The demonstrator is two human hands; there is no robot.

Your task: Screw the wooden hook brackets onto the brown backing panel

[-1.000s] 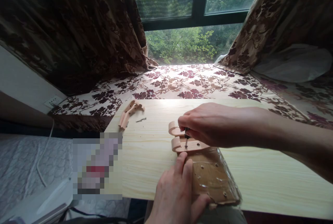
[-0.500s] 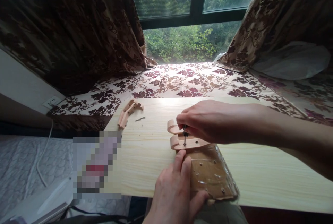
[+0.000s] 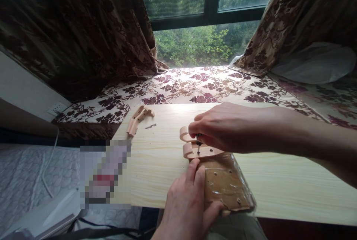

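My right hand (image 3: 220,128) is closed around a small dark-handled screwdriver (image 3: 198,143). Its tip points down into a screw in the nearer wooden hook (image 3: 205,152), a pale piece with a curled end. Behind it another wooden hook (image 3: 184,134) lies alongside, partly covered by my right hand. Both hooks are at the far end of a brown, cardboard-like board (image 3: 223,186) with clear wrapping and several small holes or screws. My left hand (image 3: 185,197) grips this board along its left side, thumb at the near edge, fingertips just below the nearer hook.
On the left of the pale wooden table (image 3: 156,169) lie more wooden hooks (image 3: 136,119) and a few loose screws (image 3: 151,126). A blurred-out item (image 3: 107,175) is at the table's left edge. Beyond are a floral-covered window seat (image 3: 192,84) and curtains.
The screwdriver stays on the same screw and both hands keep their places. My right wrist has turned slightly; the whole view has shifted a little.
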